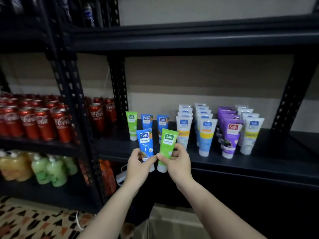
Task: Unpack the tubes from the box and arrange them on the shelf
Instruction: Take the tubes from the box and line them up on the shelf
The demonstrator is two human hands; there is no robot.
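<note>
My left hand (138, 166) grips a blue tube (144, 142), cap down, just in front of the black shelf (241, 165). My right hand (176, 163) grips a green tube (166, 145) beside it, also cap down. Both tubes hover near the shelf's front edge. On the shelf behind them stand a green tube (131, 124) and two blue tubes (146, 120) (162, 122). Rows of white tubes (206, 135) and purple tubes (230, 137) stand further right. The box (172, 223) shows partly below, between my forearms.
Red cola cans (36, 121) fill the left rack's shelf, with green and yellow bottles (50, 169) below. Black perforated uprights (69, 94) (290, 99) frame the tube shelf. The shelf's right end beyond the white tubes is bare. Patterned floor (34, 221) lies lower left.
</note>
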